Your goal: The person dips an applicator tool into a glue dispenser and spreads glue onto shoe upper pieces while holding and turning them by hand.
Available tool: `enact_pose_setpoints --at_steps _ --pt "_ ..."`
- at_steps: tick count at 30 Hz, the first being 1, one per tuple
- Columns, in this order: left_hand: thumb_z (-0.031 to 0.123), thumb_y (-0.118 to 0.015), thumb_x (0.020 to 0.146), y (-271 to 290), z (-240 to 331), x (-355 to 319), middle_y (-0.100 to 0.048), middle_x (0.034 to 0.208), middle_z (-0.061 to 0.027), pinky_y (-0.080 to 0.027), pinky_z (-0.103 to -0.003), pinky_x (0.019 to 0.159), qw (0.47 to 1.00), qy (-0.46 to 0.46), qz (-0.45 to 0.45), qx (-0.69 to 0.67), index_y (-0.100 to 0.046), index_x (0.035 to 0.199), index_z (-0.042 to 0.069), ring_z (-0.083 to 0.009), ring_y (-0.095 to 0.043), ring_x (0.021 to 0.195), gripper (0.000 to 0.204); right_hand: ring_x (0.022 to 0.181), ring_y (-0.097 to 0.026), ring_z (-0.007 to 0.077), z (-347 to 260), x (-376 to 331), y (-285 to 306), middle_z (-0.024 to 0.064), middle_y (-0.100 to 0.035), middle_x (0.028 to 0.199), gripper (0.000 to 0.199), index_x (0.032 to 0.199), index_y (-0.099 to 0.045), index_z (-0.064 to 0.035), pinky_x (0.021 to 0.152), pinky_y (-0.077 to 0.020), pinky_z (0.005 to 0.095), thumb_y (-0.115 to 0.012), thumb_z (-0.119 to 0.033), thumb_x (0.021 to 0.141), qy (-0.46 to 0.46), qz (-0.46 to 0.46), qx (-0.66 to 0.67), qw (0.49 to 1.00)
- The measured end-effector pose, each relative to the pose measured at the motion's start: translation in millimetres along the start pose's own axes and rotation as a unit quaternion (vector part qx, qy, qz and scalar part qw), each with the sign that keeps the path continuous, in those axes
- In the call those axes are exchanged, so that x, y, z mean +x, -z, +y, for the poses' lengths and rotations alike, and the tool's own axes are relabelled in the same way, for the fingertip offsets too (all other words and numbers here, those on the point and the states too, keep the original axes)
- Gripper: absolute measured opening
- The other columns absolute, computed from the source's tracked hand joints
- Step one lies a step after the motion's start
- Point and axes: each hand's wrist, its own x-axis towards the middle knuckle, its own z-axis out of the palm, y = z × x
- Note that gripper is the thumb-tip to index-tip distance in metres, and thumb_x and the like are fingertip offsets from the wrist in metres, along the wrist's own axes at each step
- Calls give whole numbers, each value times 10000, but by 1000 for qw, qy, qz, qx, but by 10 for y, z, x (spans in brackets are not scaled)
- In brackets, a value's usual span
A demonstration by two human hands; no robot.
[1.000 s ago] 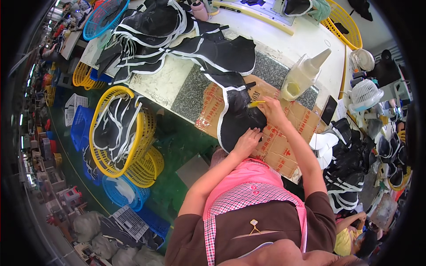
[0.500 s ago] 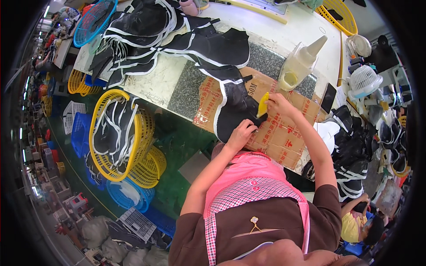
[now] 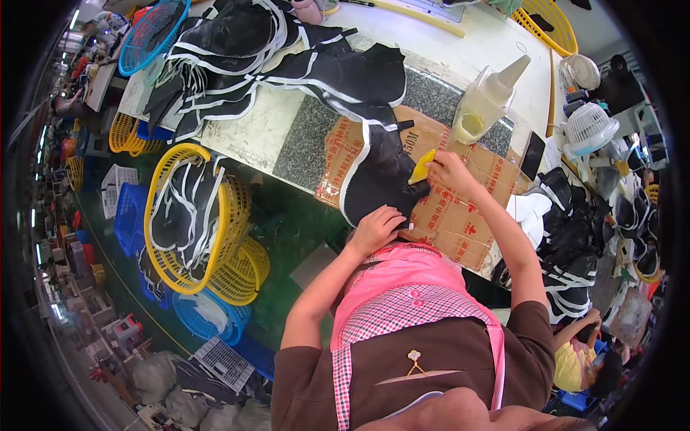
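A black piece with white edging (image 3: pixel 379 169) lies over a brown cardboard sheet (image 3: pixel 460 223) at the table's near edge. My left hand (image 3: pixel 376 228) rests at its near end, fingers curled over the margin; the thumb is hidden. Pinched in my right hand (image 3: pixel 449 172) is a small yellow flat tool, like a scraper (image 3: pixel 421 168), its tip against or just above the piece's right side. More white-edged black pieces (image 3: pixel 359 77) trail from it toward the far left in an overlapping row. A translucent bottle with a cone nozzle (image 3: pixel 487 100) stands beyond my right hand.
Left of the table, a yellow basket (image 3: pixel 152 237) holds more black pieces; a blue basket (image 3: pixel 237 325) sits below. At right lie a phone (image 3: pixel 532 156), a heap of black pieces (image 3: pixel 568 237) and a white fan (image 3: pixel 591 131). Another person (image 3: pixel 575 359) sits at lower right.
My left hand has slid left and toward me along the piece's near end. The piece has shifted slightly, and the yellow tool has moved a little away from me, still in my right hand.
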Motion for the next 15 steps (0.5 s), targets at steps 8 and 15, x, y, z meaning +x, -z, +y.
enact_pose_setpoints --at_steps 8,15 --pt "107 -626 813 -84 -177 -306 -693 1132 -27 -567 -312 889 996 -47 -24 72 -696 1046 82 -196 -650 1081 245 795 -631 360 -134 -101 -143 157 -632 835 60 919 -593 26 684 -497 398 -597 -27 890 59 1 2 998" --pt "117 -608 802 95 -77 -357 -678 1018 3 -573 -277 734 994 9 -62 87 -709 1055 93 -161 -643 1000 274 922 -629 357 -384 80 -191 153 -608 892 210 945 -577 -2 765 -509 427 -618 31 741 177 -184 -125 959"
